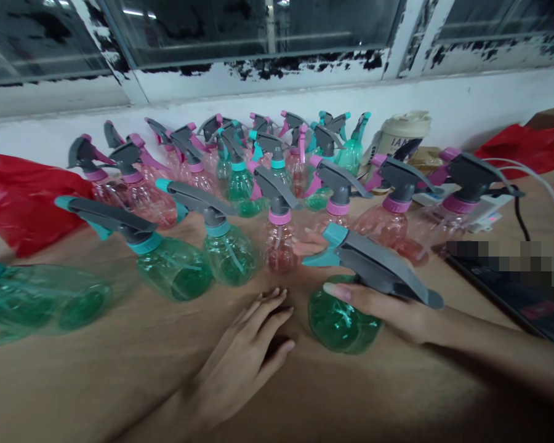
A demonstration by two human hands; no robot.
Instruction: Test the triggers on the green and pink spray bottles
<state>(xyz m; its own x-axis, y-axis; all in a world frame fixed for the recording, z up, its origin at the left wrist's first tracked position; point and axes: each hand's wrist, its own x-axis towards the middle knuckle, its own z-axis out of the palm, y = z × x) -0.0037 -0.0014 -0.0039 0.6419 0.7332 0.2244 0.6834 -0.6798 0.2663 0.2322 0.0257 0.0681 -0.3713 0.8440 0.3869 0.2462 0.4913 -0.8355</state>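
Note:
My right hand (392, 311) is wrapped round the neck of a green spray bottle (344, 326) with a grey and teal trigger head, its thumb lying across the front. The bottle tilts slightly, and I cannot tell whether its base touches the table. Left of it, my left hand (247, 354) rests on the wooden table (133, 375) with the fingers stretched out, holding nothing. Beyond my left hand stand two green spray bottles (231, 255) (173, 267) and a pink spray bottle (279, 246).
Many more pink and green spray bottles (198, 178) crowd towards the wall. Clear green bottles (50, 295) lie at the left edge. Red plastic bags (32, 197) (526, 147) flank the group. A phone (503, 289), a white cable (545, 181) and a cup (404, 132) are at the right.

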